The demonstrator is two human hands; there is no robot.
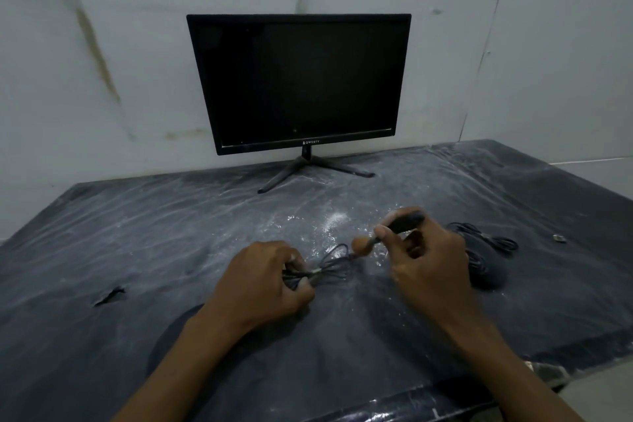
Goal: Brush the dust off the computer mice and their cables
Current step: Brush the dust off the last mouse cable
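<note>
My left hand [263,279] grips a bundled black mouse cable [334,262] just above the dusty table. Its loops stick out to the right of my fingers. My right hand [428,260] holds a small brush by its dark handle [406,223]. The brown bristle head [362,246] sits at the cable loops. A black mouse [488,271] lies on the table right of my right hand, partly hidden by it. A second coiled cable [493,236] lies behind that mouse. Whatever the gripped cable leads to is hidden under my left hand.
A black monitor [299,79] on a splayed stand stands at the back against the white wall. The table [171,223] is covered in dark, dusty plastic sheeting with a tear [109,295] at the left. A small metal piece [559,238] lies far right.
</note>
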